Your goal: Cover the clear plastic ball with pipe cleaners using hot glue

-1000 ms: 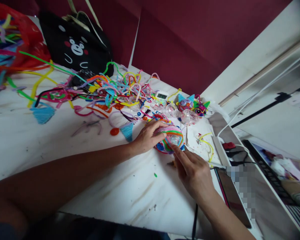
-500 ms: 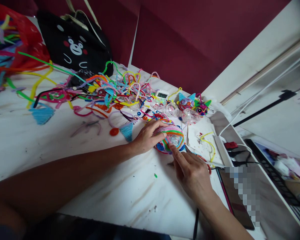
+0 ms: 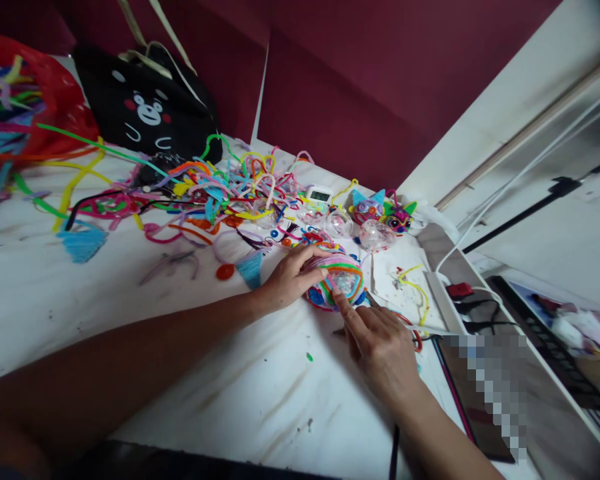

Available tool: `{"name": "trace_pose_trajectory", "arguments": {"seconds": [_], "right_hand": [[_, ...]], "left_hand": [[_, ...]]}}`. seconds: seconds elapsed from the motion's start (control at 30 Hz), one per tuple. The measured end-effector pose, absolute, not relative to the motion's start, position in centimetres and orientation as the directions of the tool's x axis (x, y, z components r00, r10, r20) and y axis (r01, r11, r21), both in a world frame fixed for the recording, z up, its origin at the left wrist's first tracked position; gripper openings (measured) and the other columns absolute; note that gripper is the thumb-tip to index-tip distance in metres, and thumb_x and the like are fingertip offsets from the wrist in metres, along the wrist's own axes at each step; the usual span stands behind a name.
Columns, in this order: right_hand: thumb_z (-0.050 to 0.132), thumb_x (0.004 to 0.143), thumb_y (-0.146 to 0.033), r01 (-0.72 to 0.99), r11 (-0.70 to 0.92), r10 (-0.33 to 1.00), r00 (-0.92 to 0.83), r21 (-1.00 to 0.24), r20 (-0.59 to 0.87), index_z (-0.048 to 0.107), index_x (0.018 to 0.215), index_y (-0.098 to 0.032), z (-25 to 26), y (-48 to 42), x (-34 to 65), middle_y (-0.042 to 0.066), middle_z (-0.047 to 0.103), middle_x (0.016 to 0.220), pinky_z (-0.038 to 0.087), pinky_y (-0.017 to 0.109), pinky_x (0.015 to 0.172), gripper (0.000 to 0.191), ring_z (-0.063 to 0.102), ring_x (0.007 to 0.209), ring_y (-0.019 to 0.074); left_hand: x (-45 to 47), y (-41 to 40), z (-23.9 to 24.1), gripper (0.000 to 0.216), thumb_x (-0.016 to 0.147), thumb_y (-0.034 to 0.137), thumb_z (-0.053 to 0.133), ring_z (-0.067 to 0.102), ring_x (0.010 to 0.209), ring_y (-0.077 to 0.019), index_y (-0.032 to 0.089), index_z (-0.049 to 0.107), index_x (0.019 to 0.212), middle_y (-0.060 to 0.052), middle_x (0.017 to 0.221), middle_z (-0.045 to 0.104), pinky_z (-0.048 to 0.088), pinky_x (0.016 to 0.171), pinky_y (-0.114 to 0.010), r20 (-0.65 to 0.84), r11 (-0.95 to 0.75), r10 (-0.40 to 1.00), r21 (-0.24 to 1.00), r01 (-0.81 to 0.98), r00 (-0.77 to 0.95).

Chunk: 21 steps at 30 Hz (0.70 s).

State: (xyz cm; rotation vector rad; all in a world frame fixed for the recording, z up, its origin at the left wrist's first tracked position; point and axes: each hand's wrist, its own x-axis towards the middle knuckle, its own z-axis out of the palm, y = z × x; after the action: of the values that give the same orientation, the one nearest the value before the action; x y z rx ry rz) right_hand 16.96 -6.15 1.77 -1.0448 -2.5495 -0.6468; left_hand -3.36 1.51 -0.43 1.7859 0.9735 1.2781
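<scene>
White tabletop (image 3: pixel 280 393), ball (image 3: pixel 341 280) between left grip (image 3: pixel 290 279), right grip (image 3: pixel 380 343)

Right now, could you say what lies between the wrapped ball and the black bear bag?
In the head view, a tangled pipe cleaner heap separates the wrapped ball from the bag.

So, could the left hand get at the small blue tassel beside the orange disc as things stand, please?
Probably yes. The blue tassel lies on the table right beside the left hand, nothing between them. That hand grips the wrapped ball, though, so it would have to let go first.
</scene>
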Motion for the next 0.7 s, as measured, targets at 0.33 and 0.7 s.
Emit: {"name": "trace_pose_trajectory", "arguments": {"seconds": [0.33,0.7], "right_hand": [[0.046,0.089,-0.003,0.726,0.632,0.571,-0.673,0.27,0.47,0.049,0.138,-0.01,1.88,-5.89,16.63,0.0,0.059,0.068,0.034,0.033,0.058,0.05,0.049,0.06,0.0173],[0.046,0.089,-0.004,0.737,0.62,0.577,-0.66,0.268,0.481,0.052,0.134,-0.01,1.88,-5.9,16.53,0.0,0.059,0.067,0.033,0.033,0.057,0.047,0.049,0.058,0.0179]], "left_hand": [[-3.47,1.89,-0.75,0.026,0.083,0.026,0.057,0.059,0.108,-0.0229,0.019,0.063,0.107,-0.006,0.114,0.064,0.046,0.098,-0.038,0.368,-0.4,0.904,0.907,0.128,0.218],[-3.42,1.83,-0.95,0.025,0.088,0.027,0.05,0.059,0.113,-0.0223,0.02,0.064,0.107,-0.006,0.117,0.065,0.045,0.102,-0.038,0.36,-0.379,0.908,0.924,0.053,0.216]]}}
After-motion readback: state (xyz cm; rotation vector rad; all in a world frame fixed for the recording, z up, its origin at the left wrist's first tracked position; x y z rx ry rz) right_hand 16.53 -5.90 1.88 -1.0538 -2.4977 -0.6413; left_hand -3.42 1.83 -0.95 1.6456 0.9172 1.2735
